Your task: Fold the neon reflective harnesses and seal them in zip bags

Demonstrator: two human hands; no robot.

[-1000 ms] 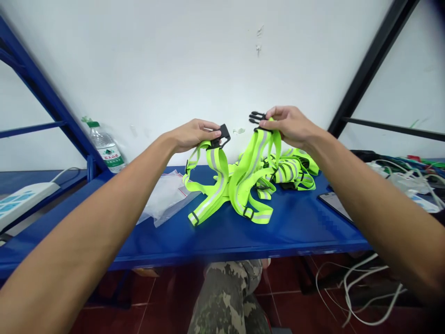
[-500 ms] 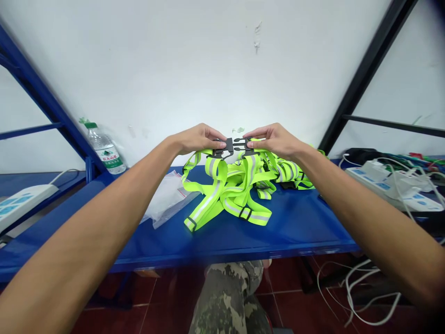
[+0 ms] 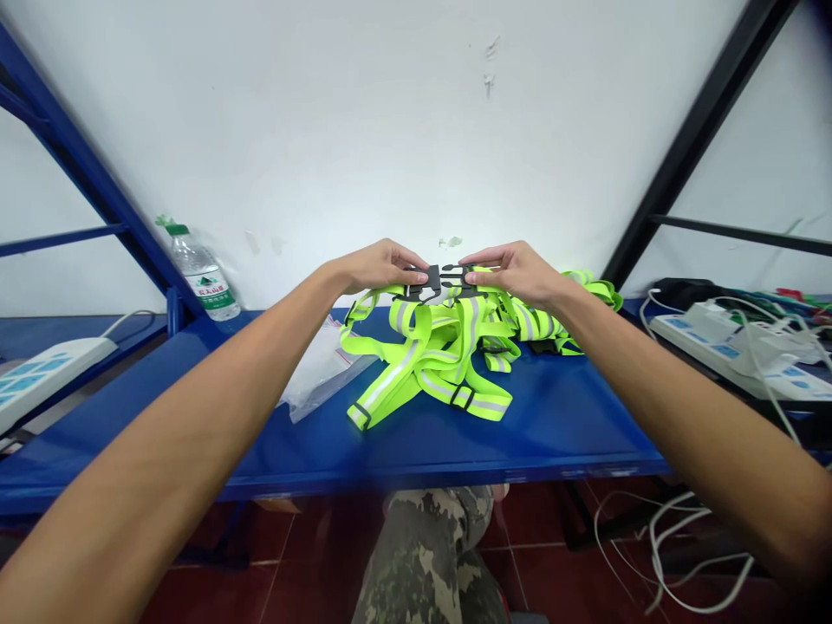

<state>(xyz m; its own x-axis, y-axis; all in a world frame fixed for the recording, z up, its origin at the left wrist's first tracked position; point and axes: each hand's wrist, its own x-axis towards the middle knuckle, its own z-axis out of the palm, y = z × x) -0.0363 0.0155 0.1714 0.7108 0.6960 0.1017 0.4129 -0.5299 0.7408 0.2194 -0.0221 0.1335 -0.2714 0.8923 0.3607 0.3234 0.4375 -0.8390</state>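
A neon-green reflective strap harness (image 3: 425,364) hangs from both my hands over the blue table (image 3: 559,425). My left hand (image 3: 377,264) pinches the black socket half of the buckle (image 3: 422,281). My right hand (image 3: 513,269) pinches the black pronged half (image 3: 457,277). The two halves meet tip to tip between my hands. More green straps (image 3: 559,325) lie in a heap behind my right hand.
A water bottle (image 3: 198,273) stands at the back left by a blue frame post. Clear plastic bags (image 3: 318,368) lie left of the straps. Power strips (image 3: 721,342) and white cables crowd the right; another strip (image 3: 45,368) sits far left. My camouflage-clad knee (image 3: 429,555) shows below the table edge.
My hands came together from apart, bringing the two buckle halves tip to tip, and sank slightly toward the table.
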